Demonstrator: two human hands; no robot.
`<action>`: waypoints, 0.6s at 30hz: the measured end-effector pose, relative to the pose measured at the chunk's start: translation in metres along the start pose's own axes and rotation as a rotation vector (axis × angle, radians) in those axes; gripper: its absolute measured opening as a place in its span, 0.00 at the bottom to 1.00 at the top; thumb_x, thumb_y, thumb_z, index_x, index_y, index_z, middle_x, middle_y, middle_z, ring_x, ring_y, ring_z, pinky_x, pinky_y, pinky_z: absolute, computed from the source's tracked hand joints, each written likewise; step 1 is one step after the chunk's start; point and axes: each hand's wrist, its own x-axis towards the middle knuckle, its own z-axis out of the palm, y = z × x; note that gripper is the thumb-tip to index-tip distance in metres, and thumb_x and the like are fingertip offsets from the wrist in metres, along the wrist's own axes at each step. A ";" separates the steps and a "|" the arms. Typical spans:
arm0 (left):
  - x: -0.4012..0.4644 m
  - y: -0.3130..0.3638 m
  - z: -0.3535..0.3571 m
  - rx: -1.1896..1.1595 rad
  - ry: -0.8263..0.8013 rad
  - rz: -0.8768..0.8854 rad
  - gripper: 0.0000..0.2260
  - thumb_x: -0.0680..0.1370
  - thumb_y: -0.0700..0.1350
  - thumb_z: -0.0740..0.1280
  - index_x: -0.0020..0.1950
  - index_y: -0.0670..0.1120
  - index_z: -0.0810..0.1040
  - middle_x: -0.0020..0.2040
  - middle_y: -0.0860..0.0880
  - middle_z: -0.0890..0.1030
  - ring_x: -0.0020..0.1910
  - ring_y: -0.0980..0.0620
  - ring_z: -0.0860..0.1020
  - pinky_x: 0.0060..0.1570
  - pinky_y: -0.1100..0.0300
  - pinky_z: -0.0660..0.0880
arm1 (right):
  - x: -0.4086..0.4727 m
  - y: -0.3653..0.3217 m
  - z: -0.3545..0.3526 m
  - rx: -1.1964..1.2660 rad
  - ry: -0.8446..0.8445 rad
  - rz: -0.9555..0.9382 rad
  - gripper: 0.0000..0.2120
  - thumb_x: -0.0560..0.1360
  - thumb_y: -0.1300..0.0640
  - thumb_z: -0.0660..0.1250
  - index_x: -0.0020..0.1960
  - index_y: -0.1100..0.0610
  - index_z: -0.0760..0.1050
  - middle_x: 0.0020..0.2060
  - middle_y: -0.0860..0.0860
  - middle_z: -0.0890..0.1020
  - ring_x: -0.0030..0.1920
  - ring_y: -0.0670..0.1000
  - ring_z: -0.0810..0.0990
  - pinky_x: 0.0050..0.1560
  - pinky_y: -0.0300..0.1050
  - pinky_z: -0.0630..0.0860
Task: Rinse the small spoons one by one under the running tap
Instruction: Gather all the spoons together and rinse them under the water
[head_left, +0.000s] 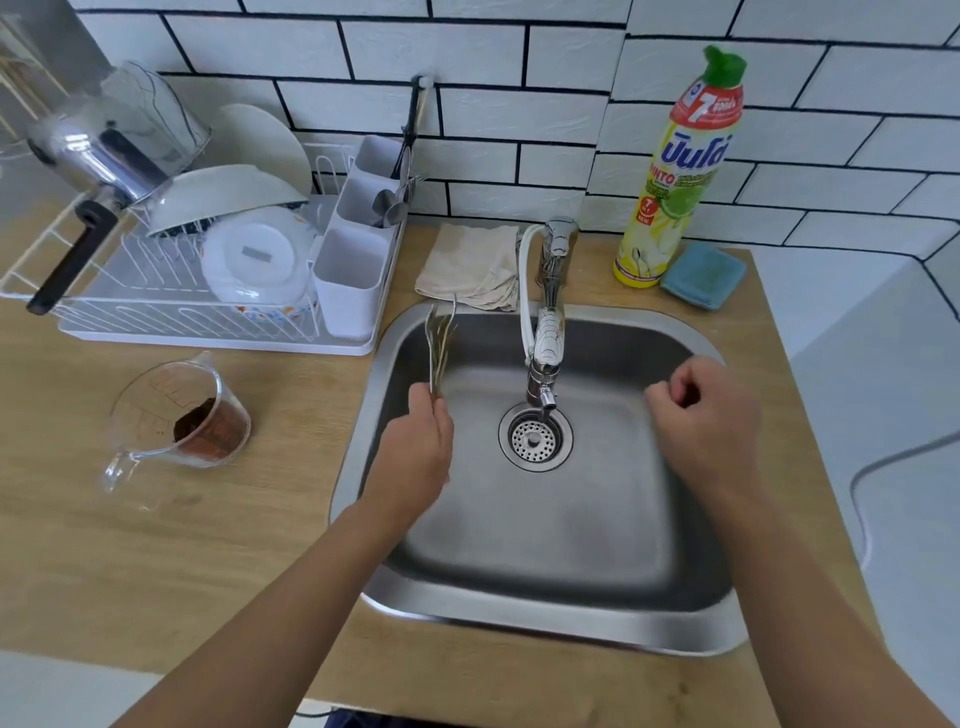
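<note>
My left hand (420, 447) is over the left part of the steel sink (571, 618), shut on a bunch of several small metal spoons (439, 338); their handles point up and away, blurred. My right hand (706, 415) hovers over the sink's right side with its fingers curled in and nothing visible in them. The tap (545, 343) stands between my hands, its spout above the drain strainer (535, 439). I cannot make out a stream of water.
A white dish rack (171, 322) with plates, a pot and a cutlery caddy (348, 280) stands left of the sink. A glass measuring jug (176, 415) with brown powder sits on the wooden counter. Behind the sink lie a folded cloth (475, 265), a detergent bottle (675, 171) and a blue sponge (704, 275).
</note>
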 end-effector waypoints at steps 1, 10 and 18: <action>0.003 -0.002 0.003 0.016 -0.037 -0.072 0.08 0.84 0.48 0.52 0.52 0.45 0.65 0.35 0.46 0.76 0.33 0.42 0.79 0.34 0.49 0.78 | -0.004 0.005 0.003 -0.016 -0.053 -0.003 0.11 0.68 0.58 0.67 0.34 0.48 0.65 0.30 0.46 0.72 0.34 0.42 0.72 0.33 0.34 0.63; 0.001 -0.006 0.011 -0.010 -0.184 -0.222 0.03 0.82 0.38 0.61 0.54 0.39 0.68 0.44 0.39 0.79 0.34 0.39 0.82 0.36 0.46 0.82 | -0.039 0.027 0.031 -0.173 -0.232 0.070 0.17 0.73 0.61 0.75 0.38 0.51 0.66 0.37 0.46 0.71 0.36 0.44 0.73 0.37 0.34 0.66; 0.005 -0.003 0.009 0.320 -0.511 -0.247 0.11 0.82 0.38 0.64 0.63 0.35 0.75 0.58 0.38 0.79 0.48 0.41 0.83 0.50 0.53 0.79 | -0.038 0.032 0.038 -0.417 -0.787 0.228 0.14 0.76 0.55 0.74 0.59 0.57 0.76 0.57 0.55 0.77 0.52 0.56 0.80 0.53 0.48 0.76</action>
